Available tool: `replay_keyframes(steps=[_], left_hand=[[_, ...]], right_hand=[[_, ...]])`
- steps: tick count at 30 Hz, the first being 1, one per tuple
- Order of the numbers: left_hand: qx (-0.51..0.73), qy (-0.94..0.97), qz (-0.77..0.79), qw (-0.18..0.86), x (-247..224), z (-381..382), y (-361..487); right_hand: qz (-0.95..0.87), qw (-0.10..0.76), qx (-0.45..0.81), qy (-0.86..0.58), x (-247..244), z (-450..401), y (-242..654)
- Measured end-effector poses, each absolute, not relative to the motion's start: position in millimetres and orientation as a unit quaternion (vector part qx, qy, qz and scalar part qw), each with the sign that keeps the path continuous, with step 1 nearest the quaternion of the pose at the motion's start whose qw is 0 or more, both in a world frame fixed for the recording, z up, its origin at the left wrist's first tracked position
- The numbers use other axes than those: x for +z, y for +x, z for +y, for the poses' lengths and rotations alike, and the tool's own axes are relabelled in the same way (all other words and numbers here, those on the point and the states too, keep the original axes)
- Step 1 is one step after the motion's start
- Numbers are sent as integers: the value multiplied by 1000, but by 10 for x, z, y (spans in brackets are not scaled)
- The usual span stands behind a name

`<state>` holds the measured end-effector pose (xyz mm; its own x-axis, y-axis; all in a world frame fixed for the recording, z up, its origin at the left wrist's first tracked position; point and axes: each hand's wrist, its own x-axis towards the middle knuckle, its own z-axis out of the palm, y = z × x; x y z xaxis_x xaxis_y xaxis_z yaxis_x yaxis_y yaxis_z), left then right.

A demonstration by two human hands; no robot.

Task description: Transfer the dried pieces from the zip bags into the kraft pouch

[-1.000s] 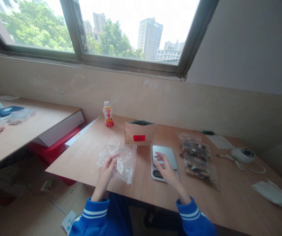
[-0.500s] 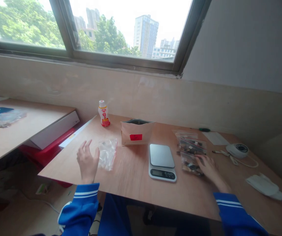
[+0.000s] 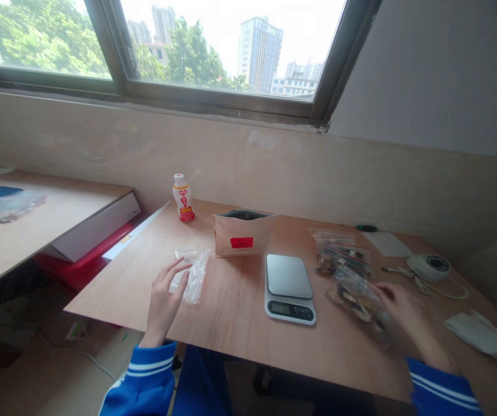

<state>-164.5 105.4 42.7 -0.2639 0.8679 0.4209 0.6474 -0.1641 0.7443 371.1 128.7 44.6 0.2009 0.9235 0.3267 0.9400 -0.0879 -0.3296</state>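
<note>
My right hand pinches the edge of a clear zip bag with brown and dark dried pieces inside, at the right of the table. Behind that bag lie more zip bags with similar dark contents. My left hand hovers with fingers apart and nothing in them, close to an empty-looking clear zip bag lying flat. Between my hands sits a kitchen scale with a silver plate. A brown stand-up pouch with a red label stands behind it, its top open.
A white and red drink bottle stands at the back left. On the right are a dome camera with a cable, a white cloth, a sheet of paper and a green marker. Another table is at the left.
My right hand has drawn the filled zip bag toward me and to the right, off the other bags. My left hand has moved slightly right and nearer me.
</note>
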Motion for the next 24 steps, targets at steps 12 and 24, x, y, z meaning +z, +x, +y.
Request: replay_keyframes(steps=[12,24], left_hand=[[519,451,369,625,839,466,-56],[499,453,505,540,578,445,-366]], right_hand=[[-662,427,136,-601,1187,585,1394],[-705,356,291,-539,939,541,872]])
